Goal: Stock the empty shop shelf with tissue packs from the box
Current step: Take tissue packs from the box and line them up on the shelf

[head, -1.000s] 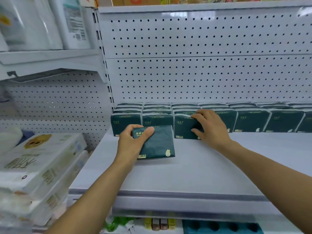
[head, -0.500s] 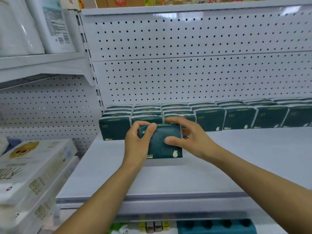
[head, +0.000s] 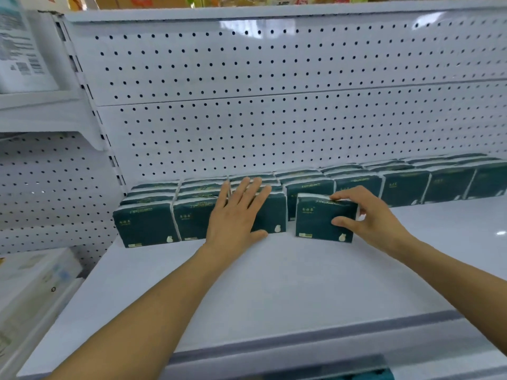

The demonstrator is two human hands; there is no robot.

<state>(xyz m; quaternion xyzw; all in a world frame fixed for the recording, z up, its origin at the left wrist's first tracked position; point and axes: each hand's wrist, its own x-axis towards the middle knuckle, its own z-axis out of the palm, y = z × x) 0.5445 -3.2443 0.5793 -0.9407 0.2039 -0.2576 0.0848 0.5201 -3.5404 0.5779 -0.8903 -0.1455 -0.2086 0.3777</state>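
The white shelf deck [head: 274, 292] fills the lower frame, backed by the pegboard panel [head: 274, 127] across the upper half. Along the back, from center left to the right edge, runs the row of dark green tissue packs [head: 406, 185], standing upright, faces toward you. Your left hand [head: 236, 215], center frame, lies flat with fingers spread against the front packs of the left stacks, apparently steadying them so they stay flush. Your right hand [head: 367, 218], just right of center, pinches one tissue pack [head: 321, 218] between thumb on its face and fingers over its top edge, standing it just ahead of the row, probably to seat it. No box is visible.
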